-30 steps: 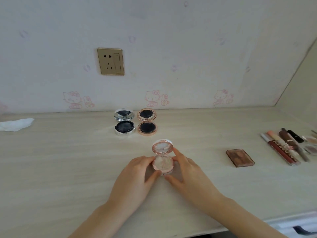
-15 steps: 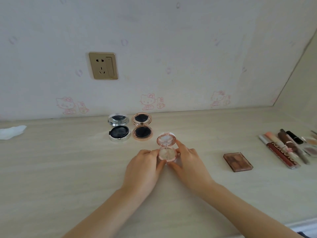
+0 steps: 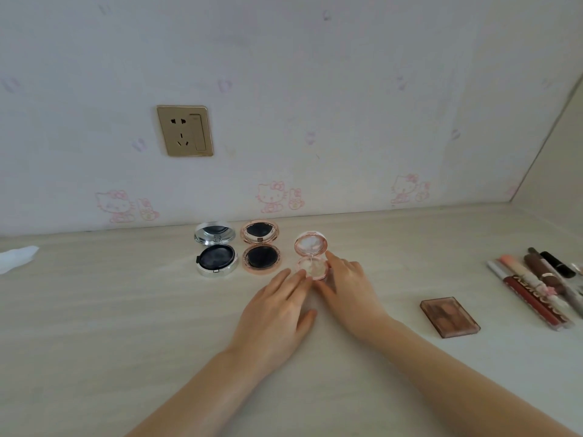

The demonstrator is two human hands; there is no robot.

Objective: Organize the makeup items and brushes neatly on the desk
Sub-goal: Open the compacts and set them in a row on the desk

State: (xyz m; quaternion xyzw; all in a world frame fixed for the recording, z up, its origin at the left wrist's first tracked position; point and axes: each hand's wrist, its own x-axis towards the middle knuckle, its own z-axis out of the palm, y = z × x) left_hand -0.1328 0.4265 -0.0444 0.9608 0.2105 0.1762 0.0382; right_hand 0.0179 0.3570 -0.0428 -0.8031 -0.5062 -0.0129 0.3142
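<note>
Open pink compact (image 3: 310,258) on the pale wooden desk (image 3: 94,310), just at 3 o'clock of the open rose-gold compact (image 3: 260,250), which sits just at 3 o'clock of the open silver compact (image 3: 215,252), all three in a row near the wall, lids raised. Left hand (image 3: 277,313) flat with straight fingers, fingertips touching the pink compact's 7 o'clock edge; right hand (image 3: 345,287) loosely cupped against its 4 o'clock side, fingers lightly bent, no firm clasp visible. Brown palette (image 3: 449,316) well apart at 4 o'clock, lip-gloss tubes and pencils (image 3: 536,291) beyond at 3 o'clock, white tissue (image 3: 17,258) far at 9 o'clock.
</note>
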